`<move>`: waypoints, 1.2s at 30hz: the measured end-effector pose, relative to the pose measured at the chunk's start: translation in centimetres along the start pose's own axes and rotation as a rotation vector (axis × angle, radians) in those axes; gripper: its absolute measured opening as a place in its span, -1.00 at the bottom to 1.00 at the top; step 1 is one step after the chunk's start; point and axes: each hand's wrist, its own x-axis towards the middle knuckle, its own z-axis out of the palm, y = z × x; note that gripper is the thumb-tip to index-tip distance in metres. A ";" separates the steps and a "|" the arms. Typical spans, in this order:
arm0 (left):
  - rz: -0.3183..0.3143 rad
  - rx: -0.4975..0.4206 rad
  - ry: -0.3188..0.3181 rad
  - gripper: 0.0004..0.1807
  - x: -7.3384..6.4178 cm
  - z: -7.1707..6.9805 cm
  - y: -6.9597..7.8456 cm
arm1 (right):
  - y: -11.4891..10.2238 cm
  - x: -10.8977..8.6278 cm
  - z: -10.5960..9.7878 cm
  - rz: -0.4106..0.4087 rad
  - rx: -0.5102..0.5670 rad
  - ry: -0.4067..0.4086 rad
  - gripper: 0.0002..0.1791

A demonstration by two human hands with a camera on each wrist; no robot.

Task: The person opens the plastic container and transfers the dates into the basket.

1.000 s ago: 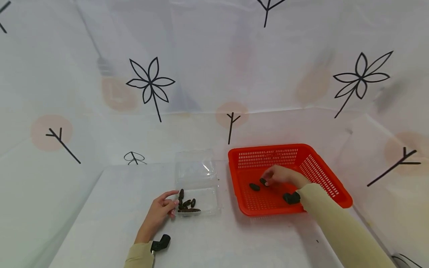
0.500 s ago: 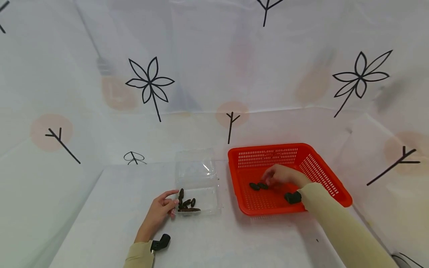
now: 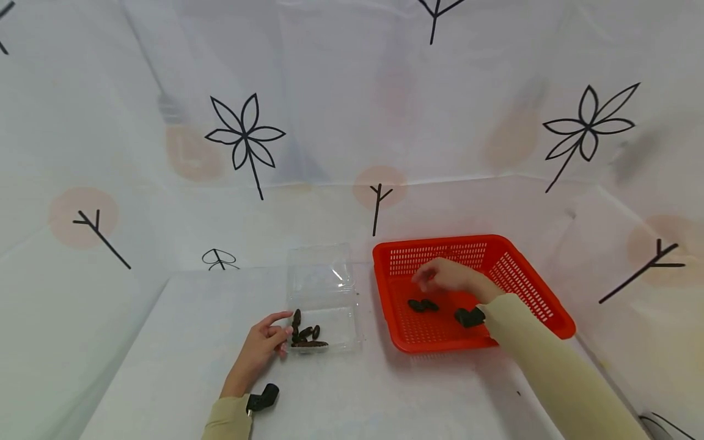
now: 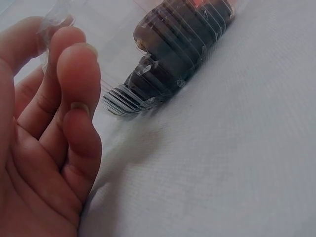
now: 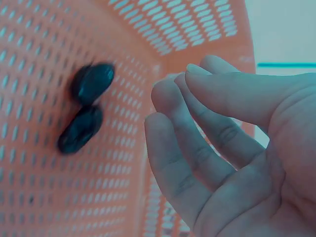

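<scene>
The right hand [image 3: 447,275] has just released a dark oval piece [image 3: 430,304], which touches a second one [image 3: 416,305] nearer the left edge of the red perforated plastic basket [image 3: 423,330], apparently placed. Its fingers are half-bent, empty. The left hand [image 3: 263,345] touches the clear plastic box [image 3: 342,321] at its left rim; any pinch is unclear.

A pale printed sheet [image 3: 330,91] fills the upper frame, with a black-outlined flower [image 3: 244,135] at upper left and a similar bloom [image 3: 588,127] at upper right. Near the centre, a black twig [image 3: 376,214] overlaps a peach disc [image 3: 364,190]. A white tabletop [image 3: 181,348] spans the lower frame, a dark speck [image 3: 519,393] at lower right.
</scene>
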 end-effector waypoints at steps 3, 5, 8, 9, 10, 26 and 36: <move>-0.009 -0.011 0.006 -0.49 0.0 0.0 0.0 | -1.2 0.2 0.2 -0.035 0.039 -0.007 -0.68; -0.014 -0.013 0.007 -0.49 0.1 0.0 -0.1 | -2.1 0.2 0.4 -0.060 0.061 0.004 -0.71; -0.025 -0.016 0.010 -0.50 0.1 0.0 -0.2 | -3.2 0.4 0.7 -0.112 0.072 0.020 -0.73; -0.028 -0.015 0.012 -0.50 0.1 0.0 -0.3 | -3.6 0.5 0.8 -0.125 0.071 0.028 -0.73; -0.028 -0.014 0.013 -0.51 0.1 0.0 -0.3 | -4.0 0.6 1.0 -0.137 0.068 0.033 -0.74; -0.032 -0.020 0.004 -0.50 0.1 0.1 -0.1 | -8.5 2.9 4.3 -0.217 0.026 0.004 -0.76; 0.001 -0.010 0.011 -0.50 0.0 0.0 -0.3 | -11.2 5.2 7.5 -0.209 0.052 -0.108 -0.77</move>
